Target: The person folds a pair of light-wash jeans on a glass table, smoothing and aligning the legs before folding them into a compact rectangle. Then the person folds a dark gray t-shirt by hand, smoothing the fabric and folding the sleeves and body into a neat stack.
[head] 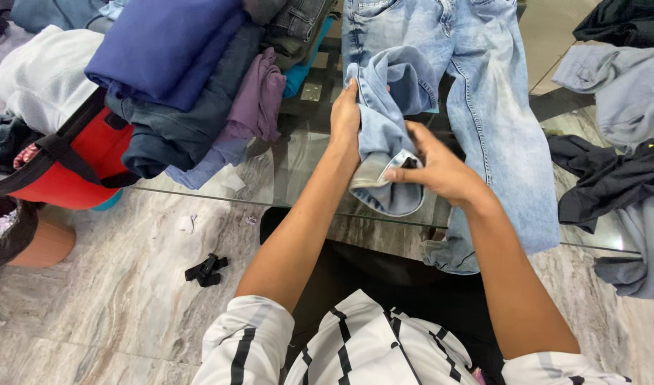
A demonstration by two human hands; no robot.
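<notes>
A pair of light blue jeans [484, 93] lies spread on a glass table [291, 171], one leg hanging over the near edge. The other leg is bunched up and lifted between my hands. My left hand [345, 117] grips that folded leg from the left side. My right hand [430, 167] pinches the leg's hem, with the cuff opening turned toward me.
A pile of folded clothes [177, 71] in blue, navy and purple sits on the table's left. A red bag with black straps [77, 157] stands beside it. Grey and black garments [619, 142] lie at the right. A black clip [207, 269] lies on the marble floor.
</notes>
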